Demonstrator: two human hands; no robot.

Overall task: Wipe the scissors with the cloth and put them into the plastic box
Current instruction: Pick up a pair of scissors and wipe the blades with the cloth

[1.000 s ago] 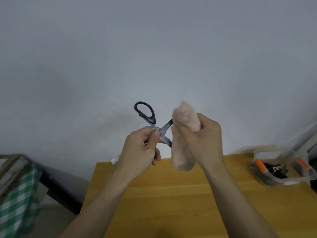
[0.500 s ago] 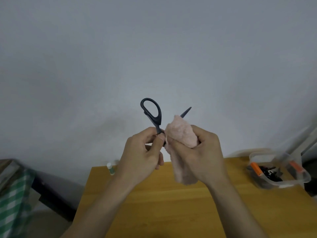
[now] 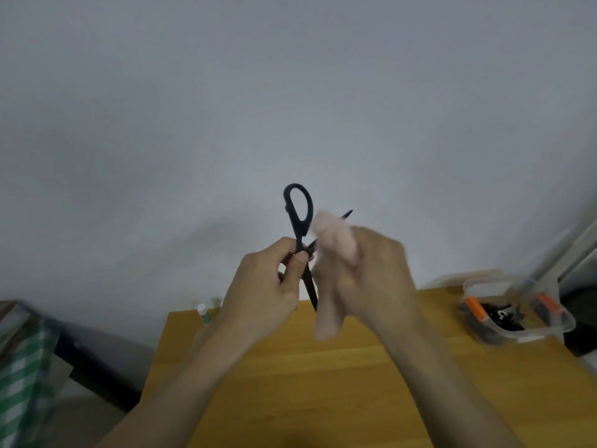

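While both hands are raised above the table (image 3: 290,367), head view:
Scissors (image 3: 298,218): one black pair, blades apart, pinched near the pivot by the left hand (image 3: 268,286).
Cloth (image 3: 336,240): one pink, gripped in the blurred right hand (image 3: 371,273), against one blade.
Plastic box (image 3: 533,331): one, clear, at the table's right edge, well apart from the scissors.

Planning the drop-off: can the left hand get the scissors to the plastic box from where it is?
Probably, but awkwardly. The plastic box sits at the table's far right, and the right hand with the cloth lies between it and the left hand holding the scissors.
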